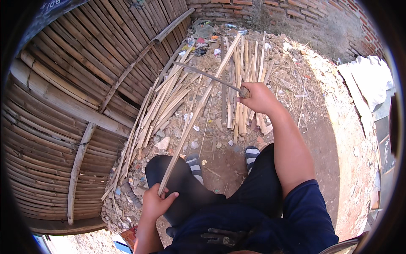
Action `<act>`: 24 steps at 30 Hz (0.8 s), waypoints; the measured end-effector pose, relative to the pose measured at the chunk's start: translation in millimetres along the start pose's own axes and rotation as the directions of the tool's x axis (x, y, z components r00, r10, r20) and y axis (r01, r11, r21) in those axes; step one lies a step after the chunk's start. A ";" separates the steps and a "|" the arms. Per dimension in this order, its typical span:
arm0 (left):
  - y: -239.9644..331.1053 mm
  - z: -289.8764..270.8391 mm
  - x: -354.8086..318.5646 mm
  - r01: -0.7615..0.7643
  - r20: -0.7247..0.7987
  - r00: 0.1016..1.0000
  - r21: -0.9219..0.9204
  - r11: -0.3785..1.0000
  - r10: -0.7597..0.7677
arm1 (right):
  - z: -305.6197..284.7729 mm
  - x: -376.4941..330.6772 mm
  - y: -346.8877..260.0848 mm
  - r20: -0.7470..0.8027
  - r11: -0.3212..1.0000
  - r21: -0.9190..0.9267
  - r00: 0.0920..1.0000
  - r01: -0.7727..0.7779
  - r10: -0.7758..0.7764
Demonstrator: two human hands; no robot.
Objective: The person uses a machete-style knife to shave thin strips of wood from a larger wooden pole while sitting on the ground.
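In the head view, one long, pale split strip (192, 127) is held at a slant. Its low end is by the left knee, and its top reaches toward the far edge of the ground (315, 139), near the brick wall (292, 15). A long-bladed knife (207, 75) is held across the upper part of the strip. It cannot be told whether the blade touches the wood or is just above it. More strips are spread in a left pile (167, 101) along the ground's left edge, beside the bamboo wall (84, 63), and in a middle pile (243, 84) nearer the far edge.

A slip could be caused by a hard push on the blade or by a twist of the strip. Then the blade could be sent down the wood toward the left hand (156, 202) or the left knee. The strip could also be swung aside, since it is held by a hand only at its low end. Bare skin could be poked by splinters.

The low end of the strip is pinched by the left hand, with the fingers curled in and the thumb laid to the side. The knife's handle is wrapped tightly by the right hand (257, 98), with no gap seen.
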State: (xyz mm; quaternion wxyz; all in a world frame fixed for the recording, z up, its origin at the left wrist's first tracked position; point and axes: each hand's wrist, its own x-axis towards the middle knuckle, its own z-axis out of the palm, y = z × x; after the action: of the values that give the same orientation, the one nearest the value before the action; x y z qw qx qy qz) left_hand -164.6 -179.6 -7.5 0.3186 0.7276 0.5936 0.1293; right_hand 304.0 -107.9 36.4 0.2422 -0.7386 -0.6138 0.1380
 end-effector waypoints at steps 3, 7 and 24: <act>0.9 -2.8 0.9 0.031 0.055 0.998 -0.024 0.999 -0.030 | 10.7 -11.9 -6.1 0.027 0.988 -0.043 0.989 0.149 -0.148; 6.9 -2.1 2.9 0.034 0.055 0.998 -0.028 0.999 -0.032 | 39.8 -28.9 -43.5 0.220 0.896 -0.097 0.887 0.434 -0.406; -6.9 -4.4 6.9 0.039 0.085 0.996 -0.091 0.995 -0.031 | 40.5 -27.9 -53.2 0.281 0.896 -0.083 0.873 0.436 -0.398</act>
State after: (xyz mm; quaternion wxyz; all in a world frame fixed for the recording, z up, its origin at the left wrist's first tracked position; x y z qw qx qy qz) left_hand -170.8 -171.1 -9.7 0.3788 0.7064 0.5857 0.1204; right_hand 233.2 -120.6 27.7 0.1309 -0.5798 -0.7932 0.1325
